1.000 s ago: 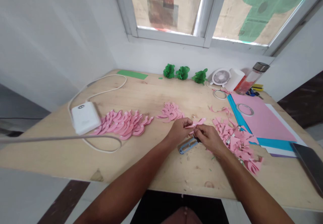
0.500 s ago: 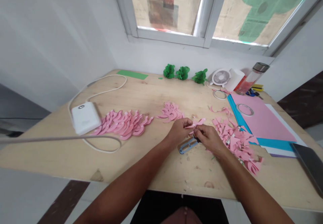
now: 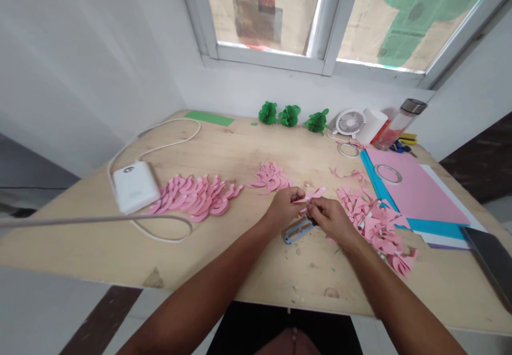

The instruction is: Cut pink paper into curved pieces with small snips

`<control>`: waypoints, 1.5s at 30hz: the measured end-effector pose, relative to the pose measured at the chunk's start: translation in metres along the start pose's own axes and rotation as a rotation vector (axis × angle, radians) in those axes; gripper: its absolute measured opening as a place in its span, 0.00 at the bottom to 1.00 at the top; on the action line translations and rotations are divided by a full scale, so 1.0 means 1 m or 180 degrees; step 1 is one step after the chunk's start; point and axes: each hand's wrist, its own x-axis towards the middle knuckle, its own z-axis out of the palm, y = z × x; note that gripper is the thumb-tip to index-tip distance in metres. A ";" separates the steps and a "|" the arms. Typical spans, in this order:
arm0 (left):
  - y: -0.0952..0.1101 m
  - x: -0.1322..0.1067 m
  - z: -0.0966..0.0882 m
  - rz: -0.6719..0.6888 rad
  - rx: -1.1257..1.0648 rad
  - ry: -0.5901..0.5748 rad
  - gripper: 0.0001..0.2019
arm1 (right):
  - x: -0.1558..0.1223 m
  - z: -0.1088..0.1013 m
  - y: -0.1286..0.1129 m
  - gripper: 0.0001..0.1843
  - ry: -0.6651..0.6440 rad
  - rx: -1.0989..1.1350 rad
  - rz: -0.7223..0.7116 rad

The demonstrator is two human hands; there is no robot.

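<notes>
My left hand (image 3: pixel 285 206) and my right hand (image 3: pixel 331 219) meet over the middle of the wooden table (image 3: pixel 240 269). Both pinch a small pink paper strip (image 3: pixel 312 195), the left at its near end, the right from the other side. Just under the hands lies a blue utility knife (image 3: pixel 297 230). A row of curved pink paper petals (image 3: pixel 196 197) lies to the left. A smaller heap of petals (image 3: pixel 270 178) sits beyond the hands. Pink offcuts (image 3: pixel 378 226) are scattered to the right.
A white power bank (image 3: pixel 135 186) with a looping cable (image 3: pixel 168 235) sits at the left. Three green paper flowers (image 3: pixel 290 115), a small white fan (image 3: pixel 350 122) and a bottle (image 3: pixel 398 124) stand at the back. Pink and blue sheets (image 3: pixel 412 190) with a tape ring (image 3: pixel 387 173) lie right.
</notes>
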 end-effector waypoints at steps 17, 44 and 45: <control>0.002 -0.001 0.000 -0.0014 0.0054 -0.0025 0.13 | 0.000 -0.001 -0.001 0.14 0.0024 0.0037 -0.0027; 0.007 -0.003 0.000 0.0041 0.0133 -0.0002 0.11 | 0.000 -0.002 -0.004 0.14 0.0117 0.0177 -0.0031; 0.007 -0.003 0.000 0.0048 0.0134 -0.0005 0.11 | 0.000 -0.001 -0.004 0.14 0.0132 0.0182 -0.0027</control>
